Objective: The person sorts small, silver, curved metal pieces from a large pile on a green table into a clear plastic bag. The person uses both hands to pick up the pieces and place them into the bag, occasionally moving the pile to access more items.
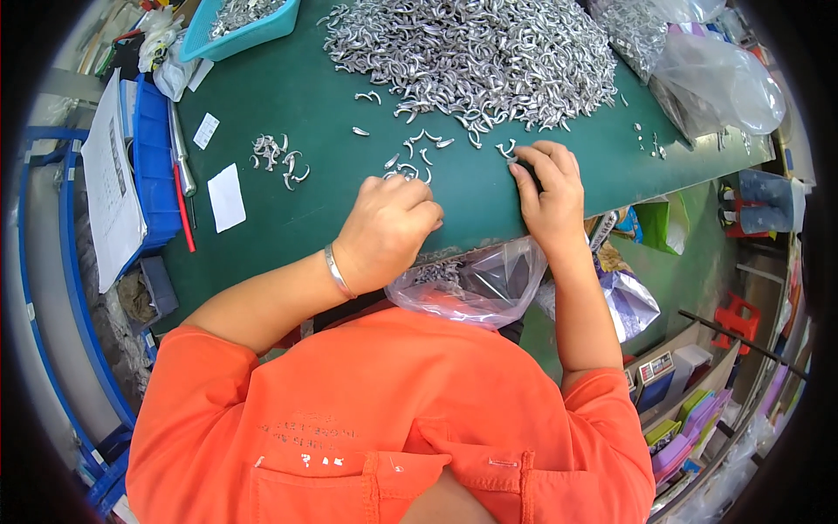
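My left hand (390,229), with a metal bracelet at its wrist, is curled over the green table near its front edge. Its fingertips are hidden, so what they hold cannot be made out. Just beyond its knuckles lie several loose curved silver metal pieces (426,157). To the right, my right hand (552,188) has thumb and forefinger closed on a small curved metal piece (507,151) at the tabletop. A large heap of the same silver pieces (489,61) covers the far middle of the table. A smaller cluster (272,150) lies to the left.
Below the table edge, a clear plastic bag (502,284) with metal pieces hangs at my lap. A turquoise basket (253,37) stands far left, above a blue tray (157,166), a red pen (184,210) and white paper (227,198). Plastic bags (716,79) sit far right.
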Demonstrator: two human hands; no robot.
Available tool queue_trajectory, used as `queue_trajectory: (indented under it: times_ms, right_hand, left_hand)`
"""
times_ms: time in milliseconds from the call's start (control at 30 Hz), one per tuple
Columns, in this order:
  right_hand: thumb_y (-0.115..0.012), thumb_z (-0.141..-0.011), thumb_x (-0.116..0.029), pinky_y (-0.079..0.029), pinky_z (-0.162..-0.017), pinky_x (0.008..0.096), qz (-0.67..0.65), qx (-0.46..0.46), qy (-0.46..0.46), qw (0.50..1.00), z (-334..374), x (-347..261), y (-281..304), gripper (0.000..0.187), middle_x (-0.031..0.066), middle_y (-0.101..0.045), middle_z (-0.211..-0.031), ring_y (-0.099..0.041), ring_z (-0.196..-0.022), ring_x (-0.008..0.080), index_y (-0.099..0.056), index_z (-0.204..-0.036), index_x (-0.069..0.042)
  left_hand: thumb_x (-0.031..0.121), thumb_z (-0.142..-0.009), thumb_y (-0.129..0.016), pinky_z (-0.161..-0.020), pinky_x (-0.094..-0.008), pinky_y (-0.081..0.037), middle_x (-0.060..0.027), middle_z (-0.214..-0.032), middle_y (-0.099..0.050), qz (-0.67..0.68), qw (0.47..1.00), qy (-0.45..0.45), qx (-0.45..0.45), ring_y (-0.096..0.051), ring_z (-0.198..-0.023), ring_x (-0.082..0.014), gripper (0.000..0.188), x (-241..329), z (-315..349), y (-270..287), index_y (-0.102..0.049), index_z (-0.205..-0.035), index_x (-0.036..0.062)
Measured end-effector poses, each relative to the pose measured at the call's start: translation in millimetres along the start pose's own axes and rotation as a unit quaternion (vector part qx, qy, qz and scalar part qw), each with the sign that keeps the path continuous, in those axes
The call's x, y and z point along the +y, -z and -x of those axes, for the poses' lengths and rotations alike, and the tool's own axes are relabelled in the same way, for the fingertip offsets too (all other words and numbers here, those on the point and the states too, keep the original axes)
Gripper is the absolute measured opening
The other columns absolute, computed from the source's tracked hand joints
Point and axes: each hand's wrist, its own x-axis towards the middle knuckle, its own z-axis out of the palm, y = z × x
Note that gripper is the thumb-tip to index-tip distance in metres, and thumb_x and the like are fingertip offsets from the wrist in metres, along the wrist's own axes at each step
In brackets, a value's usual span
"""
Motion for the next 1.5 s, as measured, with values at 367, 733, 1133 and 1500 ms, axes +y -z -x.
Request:
queue_trajectory:
  times_ms: [367, 733, 1133, 1500]
  right_hand:
    - [-0.072, -0.083, -0.005, -0.050, -0.089, 0.0434, -0.044, -0.062, 0.078, 0.994, -8, -11, 4, 0.024, 0.0144, -0.065, -0.107, -0.060, -0.100, 0.0370, -0.073, -0.107, -0.005]
    - [-0.062, -0.080, 0.008, -0.049, -0.097, 0.0435, -0.066, -0.070, 0.069, 0.993, -26, -10, -25, 0.037, 0.0155, -0.066, -0.118, -0.059, -0.112, 0.0369, -0.068, -0.116, -0.001]
    - [-0.072, -0.080, 0.002, -0.051, -0.077, 0.0395, -0.112, -0.105, 0.061, 0.986, 4, -21, 8, 0.021, 0.0095, -0.065, -0.096, -0.061, -0.088, 0.0310, -0.073, -0.100, -0.004]
    - [-0.074, -0.079, -0.005, -0.047, -0.074, 0.0403, -0.139, -0.150, 0.103, 0.973, 24, -20, 21, 0.019, 0.0075, -0.065, -0.092, -0.061, -0.084, 0.0285, -0.071, -0.097, -0.006]
  left_hand:
    - [0.001, -0.079, -0.069, -0.076, -0.0378, -0.054, -0.0110, -0.092, -0.064, 0.233, 0.964, -0.109, -0.063, -0.064, -0.085, -0.0291, 0.013, 23, 13, -22, -0.065, -0.091, 0.0043]
    - [0.000, -0.081, -0.068, -0.081, -0.0418, -0.046, -0.0064, -0.101, -0.063, -0.063, 0.995, 0.061, 0.038, -0.061, -0.095, -0.0301, 0.023, -33, -50, -14, -0.070, -0.102, 0.0096]
    - [0.007, -0.079, -0.076, -0.078, -0.0381, -0.041, -0.0014, -0.097, -0.063, -0.039, 0.997, 0.028, 0.054, -0.059, -0.091, -0.0235, 0.014, -16, -33, -12, -0.071, -0.091, 0.0109]
    - [0.011, -0.077, -0.080, -0.078, -0.0387, -0.044, -0.0046, -0.102, -0.063, 0.105, 0.992, -0.022, -0.066, -0.060, -0.090, -0.0248, 0.030, 14, 4, -2, -0.068, -0.104, 0.0095]
